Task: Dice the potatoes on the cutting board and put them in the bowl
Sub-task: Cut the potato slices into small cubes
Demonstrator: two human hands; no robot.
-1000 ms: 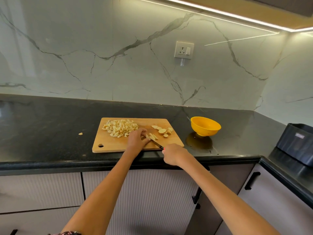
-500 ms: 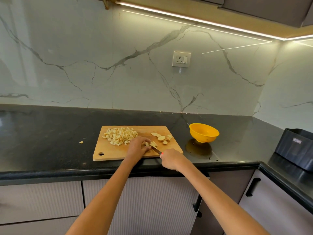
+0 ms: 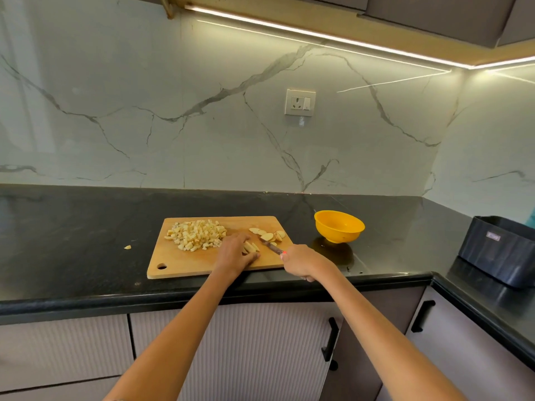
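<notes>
A wooden cutting board lies on the black counter. A heap of diced potato covers its far left part. Several round potato slices lie at its far right. My left hand presses down on a few potato strips near the board's middle. My right hand grips a knife by the handle; the blade points left toward the strips and touches the slices. An empty yellow bowl stands to the right of the board.
One stray potato piece lies on the black counter left of the board. A dark grey box sits at the right corner. A wall socket is on the marble backsplash.
The head camera tilted up, so everything sits lower in view. The knife blade has shifted slightly right, away from the strips under my left hand toward the slices. Both hands stay on the board.
</notes>
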